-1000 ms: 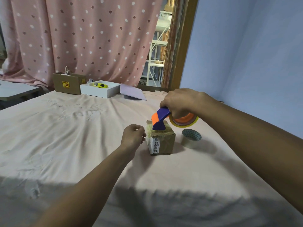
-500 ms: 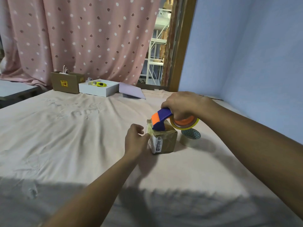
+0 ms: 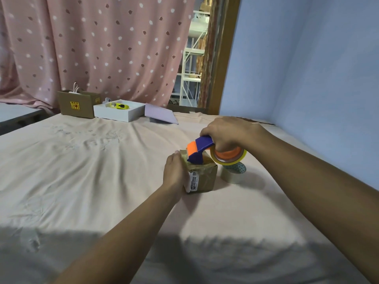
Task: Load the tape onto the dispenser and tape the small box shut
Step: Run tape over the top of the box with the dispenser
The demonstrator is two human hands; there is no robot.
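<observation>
A small brown cardboard box (image 3: 206, 177) with a white label stands on the cloth-covered surface, right of centre. My left hand (image 3: 174, 171) presses flat against the box's left side. My right hand (image 3: 227, 133) grips a blue and orange tape dispenser (image 3: 198, 149) loaded with a roll of clear tape (image 3: 229, 157). The dispenser's front end rests on the box's top. A second tape roll (image 3: 234, 173) with a patterned core lies just right of the box, partly hidden by the dispenser.
At the far edge stand a brown carton (image 3: 77, 104), a white open box (image 3: 119, 112) holding a yellow object, and a lilac lid (image 3: 160, 115). A blue wall (image 3: 307, 78) runs along the right. A dotted pink curtain (image 3: 102, 48) hangs behind.
My left hand went from a loose fist beside the box to lying flat against its left side. The dispenser stayed on the box's top.
</observation>
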